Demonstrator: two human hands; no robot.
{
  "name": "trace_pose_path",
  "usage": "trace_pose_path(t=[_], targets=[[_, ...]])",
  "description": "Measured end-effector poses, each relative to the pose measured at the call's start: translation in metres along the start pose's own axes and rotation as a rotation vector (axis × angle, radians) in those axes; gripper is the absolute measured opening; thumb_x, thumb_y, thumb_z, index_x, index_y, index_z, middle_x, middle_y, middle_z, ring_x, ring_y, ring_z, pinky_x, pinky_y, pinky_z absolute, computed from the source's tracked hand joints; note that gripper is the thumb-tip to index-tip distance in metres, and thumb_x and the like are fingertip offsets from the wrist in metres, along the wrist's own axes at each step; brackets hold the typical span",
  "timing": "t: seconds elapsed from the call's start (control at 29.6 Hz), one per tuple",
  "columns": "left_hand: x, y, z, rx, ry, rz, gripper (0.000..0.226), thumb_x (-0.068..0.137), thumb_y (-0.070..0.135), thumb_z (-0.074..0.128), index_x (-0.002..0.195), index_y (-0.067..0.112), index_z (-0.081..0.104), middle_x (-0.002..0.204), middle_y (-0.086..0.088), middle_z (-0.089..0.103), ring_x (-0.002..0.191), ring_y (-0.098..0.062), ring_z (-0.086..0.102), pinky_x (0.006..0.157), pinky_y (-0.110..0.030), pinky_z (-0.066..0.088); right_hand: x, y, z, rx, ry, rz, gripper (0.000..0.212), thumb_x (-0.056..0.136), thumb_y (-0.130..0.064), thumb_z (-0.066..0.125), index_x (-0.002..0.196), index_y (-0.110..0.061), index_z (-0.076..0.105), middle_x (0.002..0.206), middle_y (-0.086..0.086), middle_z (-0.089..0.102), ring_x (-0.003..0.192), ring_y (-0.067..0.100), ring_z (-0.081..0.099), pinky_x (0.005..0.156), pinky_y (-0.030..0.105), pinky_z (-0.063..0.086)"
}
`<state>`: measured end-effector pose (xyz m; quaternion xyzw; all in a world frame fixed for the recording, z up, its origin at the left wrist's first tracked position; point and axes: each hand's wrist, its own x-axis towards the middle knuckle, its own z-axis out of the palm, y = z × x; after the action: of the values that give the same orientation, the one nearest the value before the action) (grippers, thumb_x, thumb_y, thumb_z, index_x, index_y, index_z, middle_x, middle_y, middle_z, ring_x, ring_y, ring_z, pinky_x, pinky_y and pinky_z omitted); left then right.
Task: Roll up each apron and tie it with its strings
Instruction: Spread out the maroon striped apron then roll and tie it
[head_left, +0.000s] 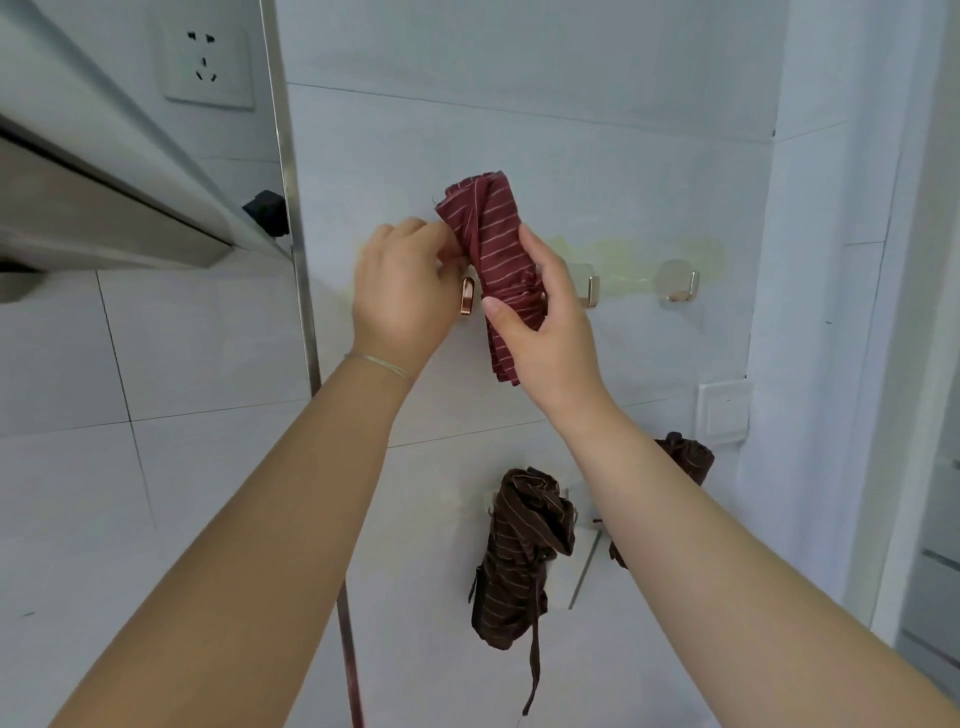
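A rolled red apron with thin pale stripes (491, 244) stands upright in front of the white tiled wall, held between both hands. My right hand (550, 322) grips its lower half, thumb across the front. My left hand (402, 291) pinches the roll's left edge near the top. Lower down, a rolled dark brown striped apron (519, 556) hangs on the wall with a string dangling below it. Another dark brown roll (688, 457) shows partly behind my right forearm.
A row of metal hooks (592, 291) runs along the wall behind the red roll, one (467, 296) just beside my left hand. A wall socket (210, 65) and a metal frame edge (296, 234) stand at left. A white switch (724, 410) sits at right.
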<state>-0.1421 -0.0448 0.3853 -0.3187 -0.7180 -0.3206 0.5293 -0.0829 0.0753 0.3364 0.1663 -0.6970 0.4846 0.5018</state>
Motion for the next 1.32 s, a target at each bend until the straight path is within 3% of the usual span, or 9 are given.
trace_pose_path(t=[0.17, 0.34, 0.51, 0.64, 0.74, 0.84, 0.95, 1.18, 1.32], targets=[[-0.011, -0.011, 0.001, 0.083, 0.079, 0.057, 0.014, 0.077, 0.010, 0.055, 0.072, 0.012, 0.068, 0.075, -0.005, 0.066, 0.070, -0.029, 0.051, 0.061, -0.037, 0.041, -0.011, 0.006, 0.009, -0.072, -0.033, 0.020, 0.066, 0.090, -0.018, 0.065, 0.147, -0.029, 0.034, 0.137, -0.013, 0.047, 0.126, 0.005, 0.047, 0.106, 0.033, 0.043], [-0.027, -0.014, 0.003, 0.126, 0.159, 0.072, 0.013, 0.076, 0.011, 0.061, 0.067, 0.017, 0.067, 0.067, 0.000, 0.064, 0.062, -0.023, 0.045, 0.058, -0.029, 0.026, -0.030, 0.013, 0.013, -0.123, 0.007, 0.000, 0.067, 0.089, -0.023, 0.065, 0.145, -0.037, 0.029, 0.138, -0.009, 0.046, 0.126, 0.006, 0.047, 0.102, 0.037, 0.046], [-0.042, -0.015, 0.003, 0.086, 0.192, 0.131, 0.015, 0.083, 0.008, 0.057, 0.075, 0.014, 0.068, 0.067, -0.001, 0.063, 0.059, -0.021, 0.043, 0.056, -0.029, 0.025, -0.053, 0.018, 0.019, -0.149, 0.008, -0.004, 0.069, 0.087, -0.021, 0.068, 0.142, -0.030, 0.028, 0.138, -0.005, 0.046, 0.121, 0.007, 0.048, 0.099, 0.034, 0.047], [-0.049, -0.015, 0.002, 0.062, 0.138, 0.129, 0.019, 0.085, 0.012, 0.051, 0.086, 0.010, 0.069, 0.084, -0.006, 0.068, 0.069, -0.029, 0.056, 0.058, -0.033, 0.037, -0.059, 0.017, 0.017, -0.159, -0.002, -0.021, 0.063, 0.088, -0.022, 0.066, 0.141, -0.025, 0.032, 0.137, -0.006, 0.043, 0.119, 0.000, 0.046, 0.094, 0.016, 0.043], [-0.056, -0.011, 0.001, -0.080, 0.105, 0.005, 0.020, 0.089, 0.016, 0.051, 0.099, 0.011, 0.068, 0.097, -0.003, 0.066, 0.079, -0.022, 0.059, 0.067, -0.041, 0.050, -0.066, 0.014, 0.012, -0.160, -0.009, -0.011, 0.056, 0.090, -0.021, 0.064, 0.138, -0.024, 0.037, 0.134, -0.007, 0.044, 0.117, 0.003, 0.048, 0.092, 0.016, 0.042], [-0.068, 0.001, -0.002, -0.220, 0.151, -0.142, 0.021, 0.091, 0.013, 0.050, 0.108, 0.015, 0.061, 0.102, 0.002, 0.056, 0.079, -0.009, 0.052, 0.071, -0.023, 0.048, -0.075, 0.013, 0.005, -0.153, 0.007, -0.003, 0.049, 0.091, -0.018, 0.062, 0.134, -0.021, 0.041, 0.130, -0.007, 0.046, 0.115, 0.005, 0.050, 0.094, 0.024, 0.046], [-0.086, 0.015, -0.004, -0.212, 0.235, -0.105, 0.018, 0.091, 0.008, 0.051, 0.107, 0.009, 0.058, 0.104, -0.006, 0.052, 0.077, -0.008, 0.048, 0.065, -0.010, 0.039, -0.085, 0.014, -0.005, -0.132, 0.039, -0.002, 0.040, 0.091, -0.013, 0.059, 0.129, -0.016, 0.045, 0.126, -0.003, 0.051, 0.115, 0.007, 0.052, 0.095, 0.031, 0.048], [-0.165, 0.046, 0.022, -0.333, 0.073, 0.025, 0.015, 0.089, 0.001, 0.053, 0.100, 0.006, 0.062, 0.103, -0.005, 0.049, 0.068, -0.009, 0.046, 0.057, -0.025, 0.045, -0.125, 0.026, -0.040, -0.160, 0.074, 0.079, 0.018, 0.092, -0.005, 0.056, 0.096, -0.023, 0.059, 0.096, -0.006, 0.064, 0.089, 0.002, 0.059, 0.072, 0.011, 0.045], [-0.229, 0.071, 0.035, -0.469, -0.044, -0.053, 0.015, 0.088, 0.002, 0.051, 0.092, 0.006, 0.065, 0.104, 0.002, 0.045, 0.071, -0.013, 0.051, 0.052, -0.035, 0.045, -0.176, 0.048, -0.066, -0.138, 0.099, 0.245, 0.028, 0.090, -0.008, 0.056, 0.090, -0.036, 0.057, 0.086, -0.014, 0.064, 0.079, 0.010, 0.063, 0.072, 0.025, 0.051]])
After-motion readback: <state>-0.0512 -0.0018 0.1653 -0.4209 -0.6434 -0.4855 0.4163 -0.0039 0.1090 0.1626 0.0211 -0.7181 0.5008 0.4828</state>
